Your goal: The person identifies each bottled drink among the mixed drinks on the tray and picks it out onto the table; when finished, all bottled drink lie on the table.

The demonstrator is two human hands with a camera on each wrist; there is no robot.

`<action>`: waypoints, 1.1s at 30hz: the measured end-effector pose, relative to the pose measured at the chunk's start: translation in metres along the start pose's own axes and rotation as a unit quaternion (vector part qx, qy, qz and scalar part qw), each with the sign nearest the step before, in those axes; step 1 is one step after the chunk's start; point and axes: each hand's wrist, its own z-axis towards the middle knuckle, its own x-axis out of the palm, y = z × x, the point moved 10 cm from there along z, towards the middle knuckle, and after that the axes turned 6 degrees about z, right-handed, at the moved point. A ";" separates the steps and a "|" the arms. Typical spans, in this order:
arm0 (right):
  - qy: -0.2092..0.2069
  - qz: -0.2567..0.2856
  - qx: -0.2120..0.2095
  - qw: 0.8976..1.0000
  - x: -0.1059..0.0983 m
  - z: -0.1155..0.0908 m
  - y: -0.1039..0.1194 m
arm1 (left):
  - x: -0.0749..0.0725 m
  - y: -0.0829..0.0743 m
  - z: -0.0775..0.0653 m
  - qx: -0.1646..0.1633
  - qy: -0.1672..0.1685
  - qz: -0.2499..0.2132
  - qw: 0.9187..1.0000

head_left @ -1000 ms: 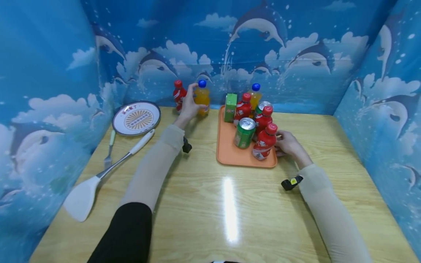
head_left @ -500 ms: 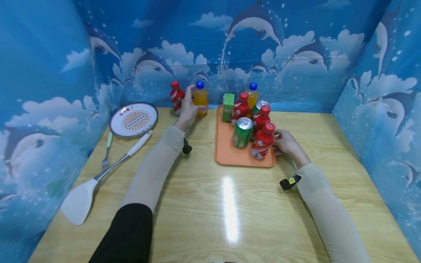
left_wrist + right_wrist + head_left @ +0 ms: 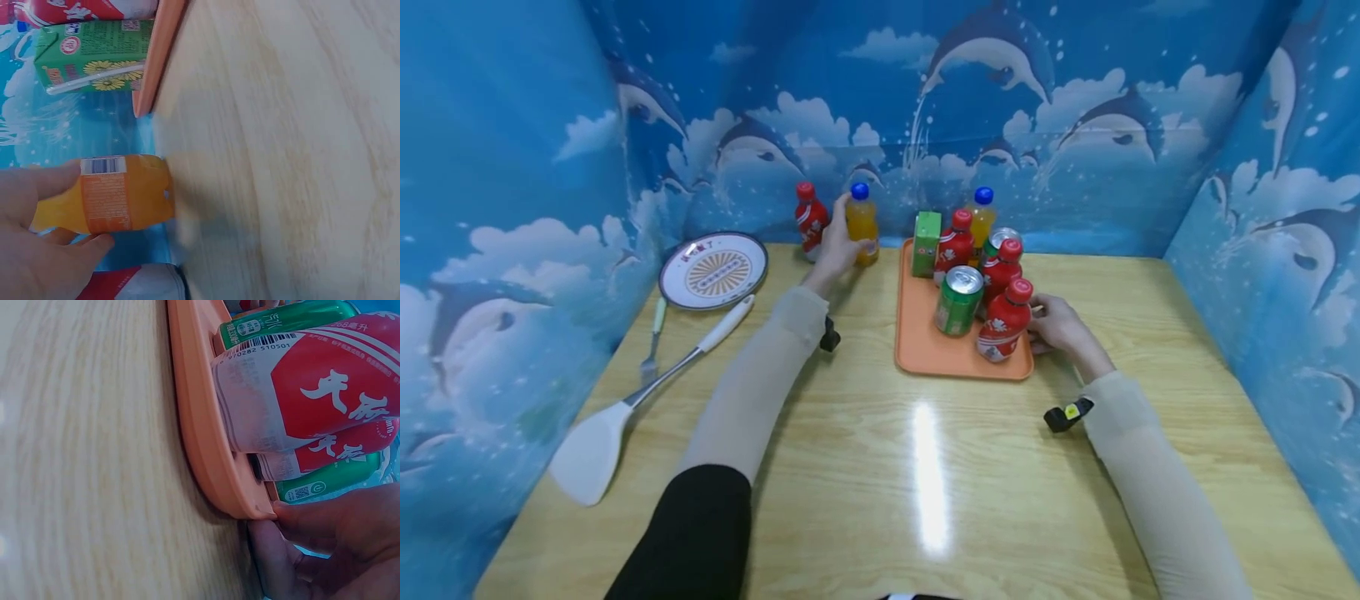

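Note:
At the back of the table, my left hand (image 3: 837,248) holds a bottle of orange drink (image 3: 862,227) with a blue cap. The left wrist view shows the thumb and fingers on opposite sides of this bottle (image 3: 119,194), which stands near the table surface. Just left of that hand is a red bottle (image 3: 811,221). My right hand (image 3: 1060,327) pinches the rim of an orange tray (image 3: 917,354) at its right side, seen close up in the right wrist view, thumb on the rim (image 3: 206,444). Beside those fingers, a red bottle (image 3: 1004,323) stands on the tray.
Also on the tray are a green can (image 3: 958,304), a green drink carton (image 3: 926,244), more red bottles, another can and a second orange drink bottle (image 3: 982,218). At left lie a plate (image 3: 713,271), a fork (image 3: 653,346) and a white spatula (image 3: 591,454). Dolphin-print curtains surround the table.
The head view shifts slightly from side to side. Both hands keep their hold on the bottle and the tray rim, with hardly any movement.

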 end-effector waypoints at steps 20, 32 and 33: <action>0.000 -0.013 0.004 1.000 -0.003 0.003 -0.003 | -0.016 -0.105 -0.058 0.190 -0.084 0.122 0.971; 0.002 -0.014 0.010 1.000 0.000 0.003 -0.004 | 0.038 -0.155 -0.114 0.302 -0.010 0.147 0.942; 0.002 -0.015 0.013 1.000 0.000 0.003 -0.004 | 0.046 -0.156 -0.119 0.308 0.006 0.157 0.938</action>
